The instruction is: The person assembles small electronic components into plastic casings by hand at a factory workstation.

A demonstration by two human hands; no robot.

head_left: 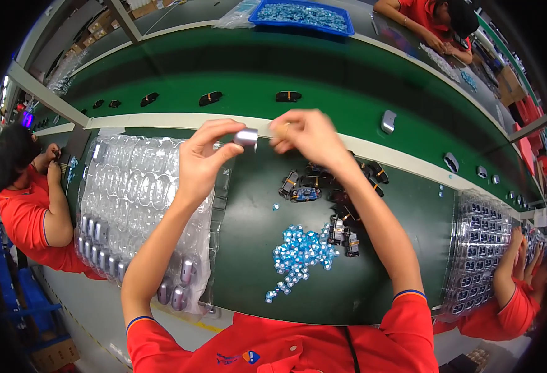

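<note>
Between the thumb and fingers of my left hand (202, 158) is a small, glossy silver-purple casing (246, 137) with rounded ends. It is held up above the far side of the dark green work surface. Just right of it, apart from the casing, is my right hand (310, 137). Its fingers are curled together in a pinch, and blur hides whatever lies between them. Below my right forearm lie several black modules with small circuit parts (305, 194). Nearer to me a heap of small blue-and-white pieces (301, 252) spreads over the surface.
Clear plastic trays (139, 168) stand at the left, with silver-purple casings in some pockets. More filled trays (478, 248) are at the right. Beyond a pale rail, a green conveyor (236, 74) carries black modules and a casing (388, 122). A blue bin (301, 17) stands behind. Co-workers sit nearby.
</note>
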